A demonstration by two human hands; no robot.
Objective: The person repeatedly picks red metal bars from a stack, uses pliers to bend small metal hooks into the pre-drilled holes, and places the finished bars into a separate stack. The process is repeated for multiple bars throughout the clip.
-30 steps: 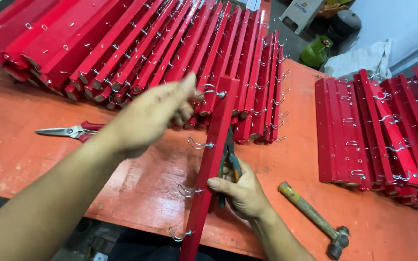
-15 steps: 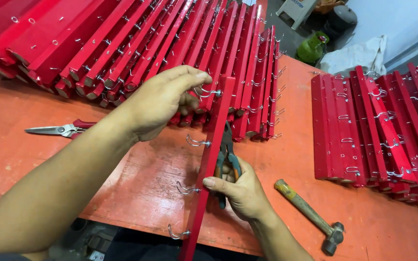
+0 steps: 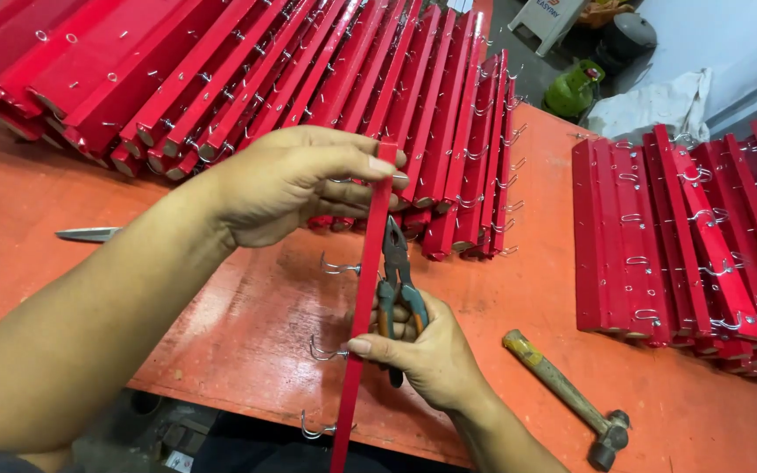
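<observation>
Red strip (image 3: 368, 289): lower end cut off by bottom edge. Pliers (image 3: 399, 280): handles partly hidden inside right hand (image 3: 427, 355) grip. Scissors (image 3: 89, 234): handles hidden behind left forearm. Right stack of red strips (image 3: 685, 236): cut off by right edge.

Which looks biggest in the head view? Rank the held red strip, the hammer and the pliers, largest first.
1. The red strip, held by both hands, is by far the longest.
2. The hammer.
3. The pliers, partly hidden in the right hand, so their full length is unsure; they also sit nearer the camera.
</observation>
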